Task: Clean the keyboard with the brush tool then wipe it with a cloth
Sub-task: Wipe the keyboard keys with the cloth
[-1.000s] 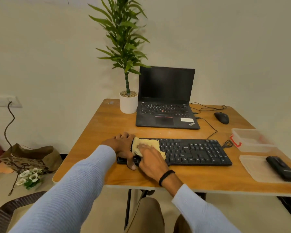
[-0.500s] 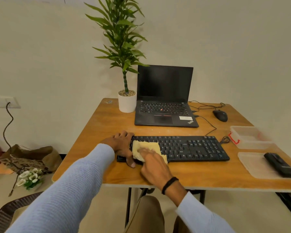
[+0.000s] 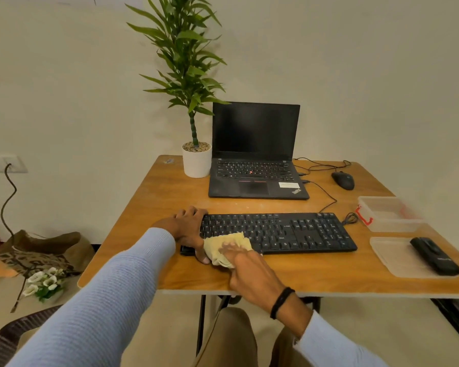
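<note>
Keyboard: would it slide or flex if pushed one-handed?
Probably light and prone to slide: the keyboard is thin, flat plastic on a smooth table, and the left hand grips its left end, seemingly bracing it. Likely stiff, lifting as one piece. Its slack cable would hardly anchor it.

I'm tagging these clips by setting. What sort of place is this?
Probably a home or small office workstation: a wooden desk carries a ThinkPad laptop, a wired black keyboard and a potted plant.
</note>
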